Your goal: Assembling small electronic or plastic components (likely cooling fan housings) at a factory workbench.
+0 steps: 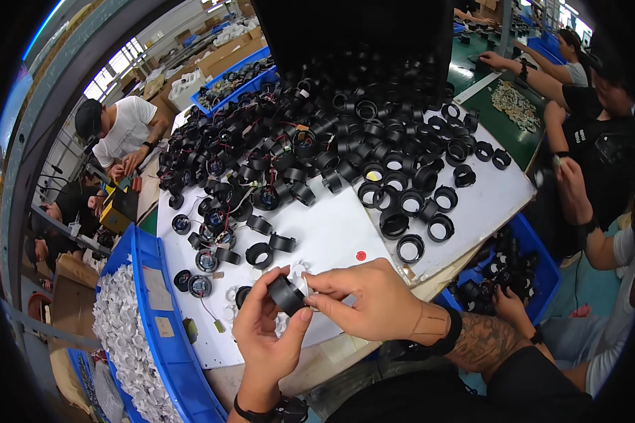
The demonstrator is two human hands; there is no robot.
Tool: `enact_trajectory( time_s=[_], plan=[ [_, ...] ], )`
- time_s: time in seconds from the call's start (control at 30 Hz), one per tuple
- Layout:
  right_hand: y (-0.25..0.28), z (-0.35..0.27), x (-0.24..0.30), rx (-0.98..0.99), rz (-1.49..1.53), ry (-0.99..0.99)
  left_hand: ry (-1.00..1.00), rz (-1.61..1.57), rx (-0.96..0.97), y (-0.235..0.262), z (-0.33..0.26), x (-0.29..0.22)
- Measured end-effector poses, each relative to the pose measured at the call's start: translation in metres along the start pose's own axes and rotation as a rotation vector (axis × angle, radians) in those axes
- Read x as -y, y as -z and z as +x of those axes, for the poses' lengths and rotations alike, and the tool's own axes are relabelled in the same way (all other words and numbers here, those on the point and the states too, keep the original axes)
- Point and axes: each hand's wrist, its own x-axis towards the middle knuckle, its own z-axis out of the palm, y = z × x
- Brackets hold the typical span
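Over the near part of the white tabletop, my left hand grips a short black plastic ring between thumb and fingers. From the right, my right hand pinches a small white plastic piece against the ring's side; my fingers partly cover it, and I cannot tell whether it sits inside the ring. Just beyond my left hand, more white pieces lie on the table. Another black ring rests a little farther off.
A large heap of black rings covers the table's far part, with wired round parts on its left. At the left stands a blue bin of white pieces. Co-workers sit at both sides; one reaches into a blue crate at the right.
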Motion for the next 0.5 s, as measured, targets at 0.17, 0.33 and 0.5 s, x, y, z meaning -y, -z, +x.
enact_trajectory(
  time_s=[0.17,0.33,0.5],
  plan=[
    [-0.016,-0.004,-0.002,-0.052,0.172,-0.004,0.031,-0.138,-0.017,0.005,-0.008,-0.006],
    [-0.023,0.002,0.001,-0.158,0.098,0.087,-0.016,-0.038,-0.082,-0.001,-0.012,-0.006],
    [-0.026,0.0,-0.004,-0.241,-0.021,0.177,-0.035,0.002,-0.116,-0.007,-0.008,-0.005]
  ],
)
